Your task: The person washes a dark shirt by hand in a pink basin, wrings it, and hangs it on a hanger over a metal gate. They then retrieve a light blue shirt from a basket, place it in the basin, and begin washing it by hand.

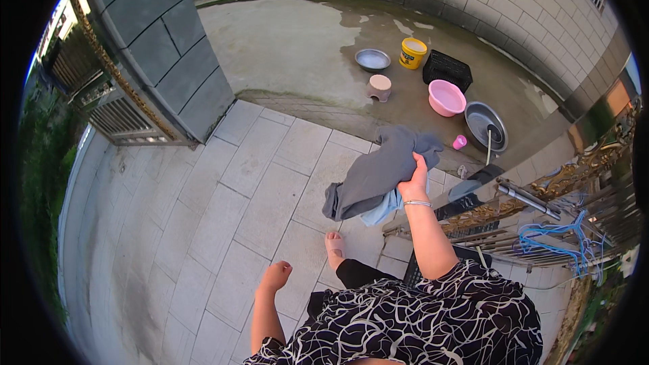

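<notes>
A person in a black-and-white patterned top grips a dark grey garment (pixel 375 172) in the right hand (pixel 414 179), thumb and fingers closed on its near right edge, on a paved step. The garment hangs ahead of and to the right of the left hand (pixel 275 276), well apart from it; that hand is curled loosely toward a fist, with nothing visible in it. A light blue cloth (pixel 384 209) hangs below the grey one.

Beneath, a foot in a pink slipper (pixel 334 244) stands on the tiles. To the right, blue hangers (pixel 556 242) hang by a metal gate, and the right forearm partly covers a black item on the ground.

Beyond the garment, on wet concrete, a small pink cup (pixel 460 142) sits near a large metal basin (pixel 477 120) holding the dark end of a pale-handled tool. Beside it are a pink basin (pixel 447 96), a black crate (pixel 447 70), a yellow bucket (pixel 411 57), its contents unclear, a low stool (pixel 379 88) and a smaller metal basin (pixel 362 66) with what looks like pale water.
</notes>
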Available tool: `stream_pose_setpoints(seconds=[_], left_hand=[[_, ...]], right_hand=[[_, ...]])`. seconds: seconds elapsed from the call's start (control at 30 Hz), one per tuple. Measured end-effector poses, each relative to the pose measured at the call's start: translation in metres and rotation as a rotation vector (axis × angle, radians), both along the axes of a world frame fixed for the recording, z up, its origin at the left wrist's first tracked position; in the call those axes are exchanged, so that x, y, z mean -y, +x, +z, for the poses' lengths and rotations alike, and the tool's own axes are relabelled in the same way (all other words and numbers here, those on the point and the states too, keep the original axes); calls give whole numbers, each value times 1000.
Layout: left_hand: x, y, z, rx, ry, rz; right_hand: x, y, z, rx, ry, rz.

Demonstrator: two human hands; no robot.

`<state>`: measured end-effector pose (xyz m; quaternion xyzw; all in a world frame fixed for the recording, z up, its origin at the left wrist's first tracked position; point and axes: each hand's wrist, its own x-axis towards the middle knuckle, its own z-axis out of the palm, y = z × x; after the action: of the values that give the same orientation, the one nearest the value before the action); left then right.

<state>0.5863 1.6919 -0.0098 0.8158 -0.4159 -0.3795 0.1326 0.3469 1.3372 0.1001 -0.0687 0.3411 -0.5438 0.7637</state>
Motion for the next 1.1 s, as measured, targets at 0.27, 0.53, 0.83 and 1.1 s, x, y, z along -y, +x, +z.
stream_pose_setpoints(seconds=[0.27,0.53,0.83,1.1], left_hand=[[154,115,-11,43,-56,-101],[331,220,-42,-33,48,-307],[613,276,-2,19,-77,-527],[830,210,21,-72,-102,-747]], right_hand=[[111,29,-11,10,99,-189],[248,19,6,43,40,-500],[370,0,28,117,-78,-839],[479,-31,34,51,-5,-1075]])
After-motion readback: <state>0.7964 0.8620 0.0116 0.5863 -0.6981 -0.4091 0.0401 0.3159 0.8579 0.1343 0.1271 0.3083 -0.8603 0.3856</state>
